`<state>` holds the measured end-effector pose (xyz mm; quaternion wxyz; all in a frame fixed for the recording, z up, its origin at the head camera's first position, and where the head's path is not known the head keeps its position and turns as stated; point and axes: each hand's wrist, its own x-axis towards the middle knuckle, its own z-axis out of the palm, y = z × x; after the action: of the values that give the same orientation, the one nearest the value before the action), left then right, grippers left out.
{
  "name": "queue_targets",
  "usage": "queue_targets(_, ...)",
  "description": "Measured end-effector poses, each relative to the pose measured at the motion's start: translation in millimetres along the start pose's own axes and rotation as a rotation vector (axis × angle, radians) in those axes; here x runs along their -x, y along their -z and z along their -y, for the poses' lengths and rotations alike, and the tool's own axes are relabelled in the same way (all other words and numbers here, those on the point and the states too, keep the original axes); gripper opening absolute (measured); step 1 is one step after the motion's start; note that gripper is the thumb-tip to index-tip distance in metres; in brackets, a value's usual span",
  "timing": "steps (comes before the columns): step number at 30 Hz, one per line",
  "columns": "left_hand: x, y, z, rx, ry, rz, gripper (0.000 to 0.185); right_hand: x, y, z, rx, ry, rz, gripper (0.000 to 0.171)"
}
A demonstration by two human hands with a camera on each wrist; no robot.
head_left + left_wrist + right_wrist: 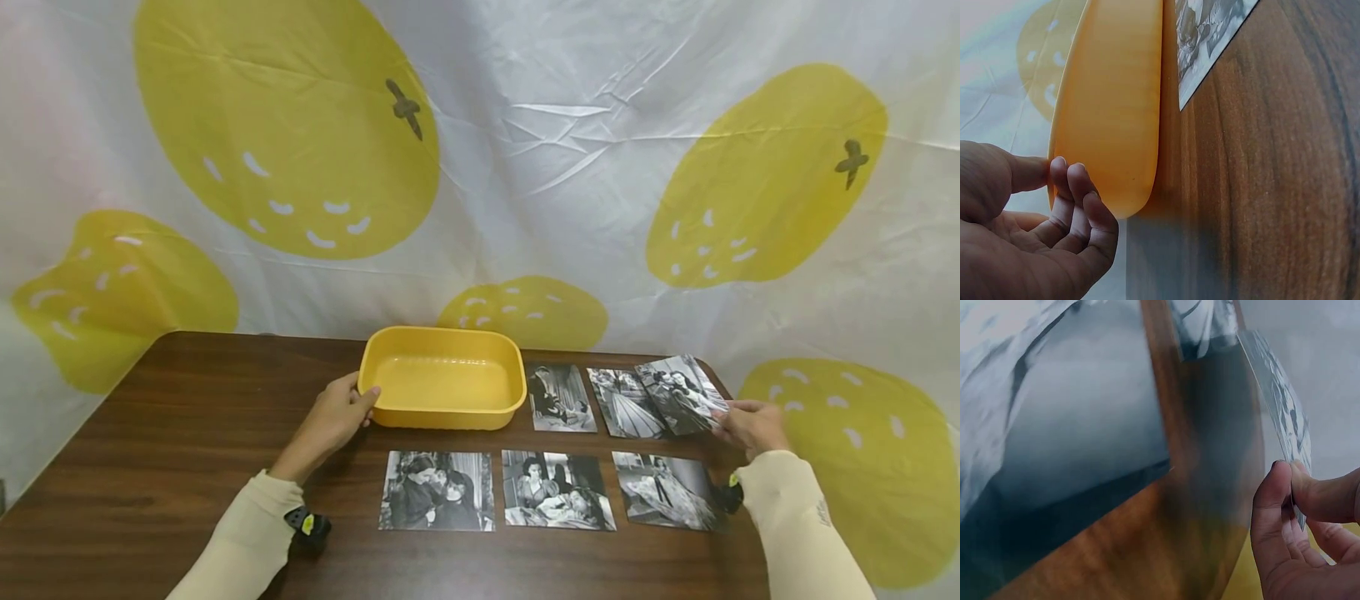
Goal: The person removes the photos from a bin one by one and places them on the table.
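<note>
My left hand (341, 417) pinches the near left rim of a yellow plastic basin (442, 414), thumb on the rim and fingers against the outer wall, as the left wrist view shows. Inside, the basin looks bare. At the table's right end my right hand (756, 427) pinches a black-and-white photo (681, 392) by its near right corner. In the right wrist view this photo (1282, 403) is tilted up off the table between thumb and fingers. It partly covers another photo (624, 404) in the head view.
One more photo (561, 398) lies just right of the basin. Three form a front row: a left one (437, 493), a middle one (557, 492) and a right one (666, 492). Behind the brown wooden table (150, 450) hangs a white cloth (525, 208) with yellow fruit prints.
</note>
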<state>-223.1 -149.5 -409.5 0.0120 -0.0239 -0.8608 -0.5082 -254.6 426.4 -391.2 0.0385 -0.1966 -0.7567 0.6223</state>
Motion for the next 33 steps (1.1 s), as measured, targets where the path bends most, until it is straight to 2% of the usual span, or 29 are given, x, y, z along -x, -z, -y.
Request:
queue_targets(6,0.7,0.2,0.2,0.003,0.005,-0.004,0.037,4,5,-10,0.015,-0.002,-0.027,0.031)
queue_targets(12,-0.6,0.4,1.8,-0.006,0.002,-0.004,0.036,5,9,-20,0.089,0.005,-0.045,0.024)
queue_targets(14,-1.2,0.2,2.3,-0.007,0.005,-0.006,0.036,4,11,-23,0.143,0.015,-0.059,0.021)
queue_targets(16,-1.6,0.2,2.2,-0.005,0.002,-0.006,0.035,3,12,-25,0.241,0.046,-0.082,0.021)
queue_targets(21,-2.6,-0.1,1.6,0.000,0.002,-0.006,0.036,3,15,-26,0.481,0.123,-0.140,0.025)
queue_targets(27,-2.6,-0.4,1.5,0.013,0.008,-0.006,0.037,1,17,-27,0.714,0.177,-0.191,0.029)
queue_targets(33,-2.9,-0.3,1.7,0.009,0.005,-0.006,0.037,-1,18,-28,0.805,0.201,-0.203,0.032)
